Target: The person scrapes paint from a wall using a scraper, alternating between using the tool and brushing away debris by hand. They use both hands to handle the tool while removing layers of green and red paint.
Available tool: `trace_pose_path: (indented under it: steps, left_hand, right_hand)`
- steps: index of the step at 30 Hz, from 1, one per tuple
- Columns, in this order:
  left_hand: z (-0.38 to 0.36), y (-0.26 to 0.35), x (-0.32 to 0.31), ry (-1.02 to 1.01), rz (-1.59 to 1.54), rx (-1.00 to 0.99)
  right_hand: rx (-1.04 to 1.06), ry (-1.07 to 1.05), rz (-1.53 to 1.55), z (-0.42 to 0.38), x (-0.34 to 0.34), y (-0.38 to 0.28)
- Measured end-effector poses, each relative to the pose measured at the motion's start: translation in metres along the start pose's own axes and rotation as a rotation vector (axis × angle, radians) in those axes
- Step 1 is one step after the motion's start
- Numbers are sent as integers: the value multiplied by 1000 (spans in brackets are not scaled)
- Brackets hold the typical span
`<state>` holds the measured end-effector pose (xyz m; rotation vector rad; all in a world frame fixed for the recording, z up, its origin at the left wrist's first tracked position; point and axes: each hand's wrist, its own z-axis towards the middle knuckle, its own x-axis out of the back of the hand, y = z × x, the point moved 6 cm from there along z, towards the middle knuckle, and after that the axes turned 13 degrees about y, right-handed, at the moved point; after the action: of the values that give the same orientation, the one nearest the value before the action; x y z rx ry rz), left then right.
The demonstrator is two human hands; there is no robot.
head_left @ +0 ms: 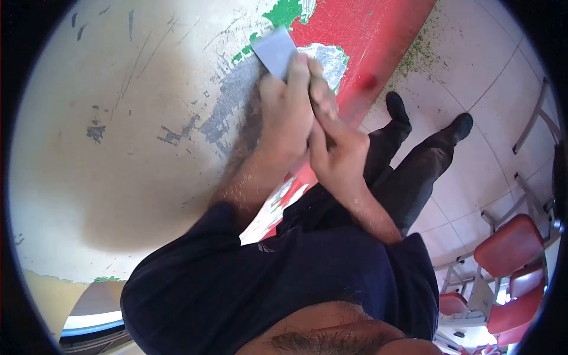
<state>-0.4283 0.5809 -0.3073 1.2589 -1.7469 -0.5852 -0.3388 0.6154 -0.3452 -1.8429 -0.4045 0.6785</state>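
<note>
Against the painted wall, a scraper (275, 52) with a broad flat grey blade lies with its edge on or close to a peeled patch. My left hand (287, 112) is closed around its handle, fingers near the blade. Beside it, my right hand (340, 142) is closed on the same tool, pressed against the left hand. Both hands cover the handle. Around the blade, the wall shows white paint (160, 71), green remnants (284, 12), a red band (361, 35) and bare grey patches (236, 97).
Green paint flakes (423, 53) are scattered on the tiled floor (473, 71) along the wall's foot. My legs and dark shoes (463, 126) stand close to the wall. Red chairs (509, 245) with metal frames are at the right.
</note>
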Motion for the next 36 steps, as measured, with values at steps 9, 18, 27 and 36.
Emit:
trace_pose_path:
  steps: [9,18,27,36]
  left_hand:
    - [1,-13,-4,14,-21,89]
    - [6,-15,-4,41,-24,80]
    - [-6,-19,11,109,-50,65]
    - [-4,-16,16,129,-64,34]
  right_hand:
    - [-78,-12,24,0,6,7]
    - [-109,-17,-7,2,7,9]
    - [-354,-229,138,-6,5,22]
    - [-552,-330,248,-6,0,26]
